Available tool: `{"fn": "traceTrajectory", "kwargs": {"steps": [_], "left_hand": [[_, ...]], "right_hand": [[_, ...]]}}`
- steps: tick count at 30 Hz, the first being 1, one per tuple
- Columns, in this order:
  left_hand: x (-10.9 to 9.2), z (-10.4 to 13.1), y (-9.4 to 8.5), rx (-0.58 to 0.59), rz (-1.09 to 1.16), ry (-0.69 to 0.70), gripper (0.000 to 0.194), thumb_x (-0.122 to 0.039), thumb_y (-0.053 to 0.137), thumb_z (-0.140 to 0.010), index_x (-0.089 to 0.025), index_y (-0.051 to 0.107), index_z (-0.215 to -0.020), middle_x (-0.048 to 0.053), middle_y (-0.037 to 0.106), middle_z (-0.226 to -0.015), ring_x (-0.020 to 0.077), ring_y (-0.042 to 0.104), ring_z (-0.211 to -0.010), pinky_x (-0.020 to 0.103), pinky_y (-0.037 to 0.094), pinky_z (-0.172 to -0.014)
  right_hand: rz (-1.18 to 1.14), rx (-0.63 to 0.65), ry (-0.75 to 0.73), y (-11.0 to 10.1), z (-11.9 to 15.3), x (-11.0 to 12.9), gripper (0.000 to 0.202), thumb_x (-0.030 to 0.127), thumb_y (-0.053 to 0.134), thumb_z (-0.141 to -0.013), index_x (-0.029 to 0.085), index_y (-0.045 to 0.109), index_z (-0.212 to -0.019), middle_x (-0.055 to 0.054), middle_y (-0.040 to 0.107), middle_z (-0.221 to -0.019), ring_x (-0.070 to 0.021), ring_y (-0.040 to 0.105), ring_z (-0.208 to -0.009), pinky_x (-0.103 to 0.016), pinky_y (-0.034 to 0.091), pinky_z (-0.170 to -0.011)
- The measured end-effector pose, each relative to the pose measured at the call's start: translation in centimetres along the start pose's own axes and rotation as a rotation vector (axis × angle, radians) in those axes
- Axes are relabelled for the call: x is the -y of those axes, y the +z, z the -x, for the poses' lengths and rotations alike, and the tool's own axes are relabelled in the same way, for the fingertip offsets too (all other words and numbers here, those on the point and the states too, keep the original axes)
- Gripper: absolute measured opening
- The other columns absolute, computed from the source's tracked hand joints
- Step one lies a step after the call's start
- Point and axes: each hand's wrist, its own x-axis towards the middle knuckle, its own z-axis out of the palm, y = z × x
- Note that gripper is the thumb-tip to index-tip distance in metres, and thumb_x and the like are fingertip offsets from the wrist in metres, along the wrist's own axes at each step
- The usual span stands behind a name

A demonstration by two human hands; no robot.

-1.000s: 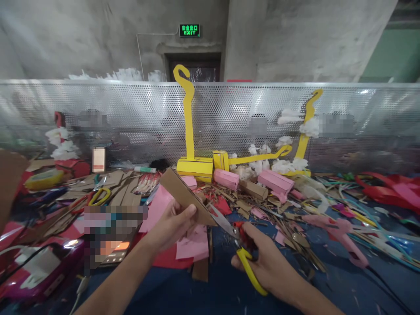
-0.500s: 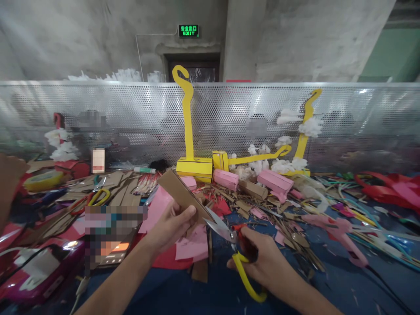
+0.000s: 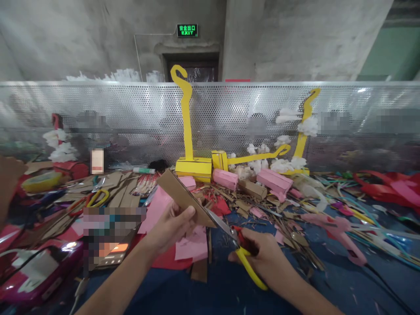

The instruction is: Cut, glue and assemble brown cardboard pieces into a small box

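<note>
A folded strip of brown cardboard (image 3: 179, 192) slants down to the right, gripped by my left hand (image 3: 173, 225) with the thumb on its face. My right hand (image 3: 262, 253) is closed round the red and yellow handles of scissors (image 3: 232, 234). The scissor blades meet the lower right end of the cardboard. Below my left hand lie pink sheets (image 3: 193, 245) on a red sheet (image 3: 170, 261).
Yellow hooked shapes (image 3: 186, 127) stand along a perforated metal screen (image 3: 138, 109). Pink boxes (image 3: 225, 179) and cardboard scraps lie in front. A pink glue gun (image 3: 344, 232) is at right, a purple power strip (image 3: 42, 280) at left.
The scissor blades have closed further at the cardboard's lower right end, and their handles have come together. My left hand still holds the cardboard in nearly the same place.
</note>
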Motion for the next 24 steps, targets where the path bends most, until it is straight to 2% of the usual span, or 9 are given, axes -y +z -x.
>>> {"fn": "traceTrajectory", "kwargs": {"steps": [3, 7, 10, 13, 18, 22, 24], "left_hand": [[0.3, 0.0, -0.2, -0.023, -0.004, -0.014, 0.022, -0.030, 0.076, -0.087, -0.017, 0.071, -0.103, 0.008, 0.078, -0.095, 0.0131, 0.068, -0.062, 0.020, 0.044, -0.047], [0.8, -0.1, -0.3, -0.022, 0.038, 0.016, 0.021, -0.026, 0.078, -0.085, -0.016, 0.074, -0.102, 0.009, 0.078, -0.106, 0.0116, 0.068, -0.066, 0.020, 0.045, -0.050], [1.0, -0.1, -0.1, 0.003, 0.040, 0.001, 0.020, -0.026, 0.078, -0.085, -0.015, 0.075, -0.102, 0.005, 0.077, -0.092, 0.0069, 0.060, -0.053, 0.018, 0.040, -0.046], [1.0, 0.0, 0.0, 0.024, 0.042, 0.003, 0.015, -0.025, 0.078, -0.086, -0.017, 0.075, -0.099, 0.000, 0.073, -0.074, 0.0045, 0.053, -0.046, 0.017, 0.035, -0.043], [0.9, 0.1, -0.5, -0.012, -0.039, -0.049, 0.024, -0.029, 0.078, -0.085, -0.015, 0.072, -0.103, 0.005, 0.076, -0.084, 0.0073, 0.057, -0.050, 0.019, 0.040, -0.048], [1.3, 0.1, -1.3, -0.015, -0.064, -0.066, 0.025, -0.029, 0.078, -0.085, -0.015, 0.069, -0.104, 0.009, 0.076, -0.092, 0.0162, 0.070, -0.074, 0.023, 0.051, -0.064], [1.5, 0.2, -1.6, -0.007, -0.067, -0.069, 0.027, -0.029, 0.078, -0.085, -0.016, 0.068, -0.107, 0.009, 0.076, -0.099, 0.0193, 0.072, -0.085, 0.027, 0.054, -0.074]], "right_hand": [[-0.012, -0.063, -0.012, -0.1, 0.1, 0.4, 0.041, 0.045, 0.080, -0.072, 0.022, 0.046, -0.070, 0.007, 0.044, -0.063, -0.0120, 0.037, -0.058, -0.022, 0.033, -0.051], [0.072, -0.103, -0.133, -0.3, 0.7, 0.6, 0.028, 0.033, 0.076, -0.077, 0.021, 0.054, -0.090, 0.002, 0.055, -0.081, -0.0162, 0.048, -0.071, -0.024, 0.042, -0.063], [0.103, -0.057, -0.222, -0.4, 1.1, 0.8, 0.024, 0.027, 0.071, -0.081, 0.022, 0.055, -0.099, -0.001, 0.059, -0.090, -0.0175, 0.050, -0.078, -0.026, 0.044, -0.070], [0.092, 0.008, -0.284, -0.4, 1.3, 1.0, 0.017, 0.021, 0.067, -0.083, 0.022, 0.053, -0.093, 0.000, 0.059, -0.089, -0.0164, 0.049, -0.076, -0.025, 0.041, -0.068], [0.081, 0.088, -0.239, -0.5, 1.2, 0.9, 0.021, 0.022, 0.070, -0.081, 0.021, 0.049, -0.078, 0.005, 0.050, -0.071, -0.0129, 0.040, -0.064, -0.025, 0.030, -0.056], [0.053, 0.132, -0.197, -0.6, 0.9, 0.6, 0.023, 0.020, 0.070, -0.080, 0.021, 0.048, -0.074, 0.007, 0.047, -0.067, -0.0114, 0.038, -0.062, -0.024, 0.028, -0.055], [0.036, 0.152, -0.185, -0.6, 0.7, 0.4, 0.022, 0.019, 0.068, -0.081, 0.020, 0.047, -0.073, 0.007, 0.045, -0.066, -0.0110, 0.036, -0.061, -0.024, 0.027, -0.055]]}}
